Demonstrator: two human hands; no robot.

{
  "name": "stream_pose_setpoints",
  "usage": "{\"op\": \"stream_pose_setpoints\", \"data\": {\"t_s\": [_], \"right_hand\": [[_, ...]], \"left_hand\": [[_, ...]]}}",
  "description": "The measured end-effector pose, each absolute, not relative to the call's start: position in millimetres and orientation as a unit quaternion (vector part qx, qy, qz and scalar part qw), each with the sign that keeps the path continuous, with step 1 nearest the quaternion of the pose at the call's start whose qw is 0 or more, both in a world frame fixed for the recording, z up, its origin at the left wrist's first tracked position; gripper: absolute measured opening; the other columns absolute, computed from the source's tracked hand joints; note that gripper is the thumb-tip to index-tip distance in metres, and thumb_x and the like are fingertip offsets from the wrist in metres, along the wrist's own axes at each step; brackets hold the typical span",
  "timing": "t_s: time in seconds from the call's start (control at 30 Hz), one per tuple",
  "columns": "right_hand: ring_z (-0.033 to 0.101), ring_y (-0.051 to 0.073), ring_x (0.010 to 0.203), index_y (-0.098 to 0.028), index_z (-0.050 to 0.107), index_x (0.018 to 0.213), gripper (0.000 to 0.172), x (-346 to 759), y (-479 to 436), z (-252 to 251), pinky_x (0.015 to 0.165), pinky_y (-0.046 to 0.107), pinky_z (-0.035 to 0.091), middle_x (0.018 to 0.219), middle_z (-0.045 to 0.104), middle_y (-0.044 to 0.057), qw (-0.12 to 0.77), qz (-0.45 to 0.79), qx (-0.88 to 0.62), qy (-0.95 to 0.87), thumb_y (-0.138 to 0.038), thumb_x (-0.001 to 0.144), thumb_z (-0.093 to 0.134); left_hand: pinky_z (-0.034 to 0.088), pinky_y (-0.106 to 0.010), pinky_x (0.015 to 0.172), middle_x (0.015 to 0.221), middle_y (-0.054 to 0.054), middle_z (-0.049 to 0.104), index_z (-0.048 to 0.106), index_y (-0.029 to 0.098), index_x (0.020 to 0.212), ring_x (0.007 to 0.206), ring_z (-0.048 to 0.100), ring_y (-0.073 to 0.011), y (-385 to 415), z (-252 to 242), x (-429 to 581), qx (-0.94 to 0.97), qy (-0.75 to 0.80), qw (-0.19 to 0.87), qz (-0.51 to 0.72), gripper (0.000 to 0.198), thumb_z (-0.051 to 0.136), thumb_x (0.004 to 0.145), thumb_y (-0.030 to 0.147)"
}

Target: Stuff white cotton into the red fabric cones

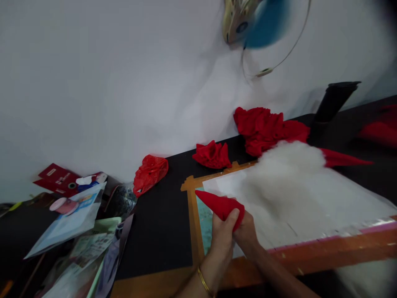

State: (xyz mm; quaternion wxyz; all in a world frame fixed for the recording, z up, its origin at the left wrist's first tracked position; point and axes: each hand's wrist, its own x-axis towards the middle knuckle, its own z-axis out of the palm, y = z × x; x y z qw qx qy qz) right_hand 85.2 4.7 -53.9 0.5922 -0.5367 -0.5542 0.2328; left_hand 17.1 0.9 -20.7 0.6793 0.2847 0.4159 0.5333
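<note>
A red felt cone (218,205) with its tip pointing up and left is held near the front of the work board. My left hand (223,231), with a gold bangle on its wrist, is closed around it, thumb pressed on the near side. My right hand (246,232) is closed at the cone's wide end; most of its fingers are hidden behind the cone and the left hand. A fluffy heap of white stuffing (288,169) lies to the right on a white sheet (338,203). Another red cone (344,157) sticks out beyond the stuffing.
Piles of red felt pieces (263,128) and a smaller red bunch (213,154) lie along the wall. A red plastic bag (151,174) sits farther left. A black cup-like container (335,101) stands at the back right. A green tray (102,265) holds packets at left. A fan (266,25) hangs above.
</note>
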Motion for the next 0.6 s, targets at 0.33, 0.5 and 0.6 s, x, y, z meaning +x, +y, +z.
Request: {"op": "stream_pose_setpoints", "data": {"t_s": [0.33,0.5,0.6], "right_hand": [[0.058,0.03,0.121,-0.025,0.052,0.136,0.057,113,1,-31,0.099,0.049,0.051,0.133,0.061,0.011,0.469,0.23,-0.464,-0.716,-0.03,0.081,0.067],[0.056,0.027,0.121,-0.03,0.047,0.138,0.054,119,-19,-27,0.1,0.049,0.048,0.132,0.061,0.009,0.508,0.044,-0.477,-0.716,-0.013,0.088,0.056],[0.059,0.029,0.115,-0.022,0.051,0.134,0.046,112,-19,-33,0.093,0.049,0.053,0.119,0.068,0.011,0.455,0.012,-0.454,-0.766,-0.012,0.089,0.052]], "left_hand": [[0.057,-0.037,0.086,0.099,-0.011,0.075,0.065,0.014,0.107,0.089,0.072,-0.0237,49,-3,-25,0.11,0.455,0.705,0.533,0.033,0.068,0.082,0.035],[0.058,-0.03,0.077,0.09,-0.007,0.076,0.067,0.015,0.103,0.077,0.072,-0.0182,53,-4,-23,0.063,0.449,0.701,0.551,0.025,0.062,0.086,0.033],[0.057,-0.03,0.078,0.089,-0.008,0.075,0.067,0.014,0.102,0.076,0.071,-0.018,44,-1,-12,0.063,0.44,0.705,0.552,0.03,0.07,0.08,0.035]]}}
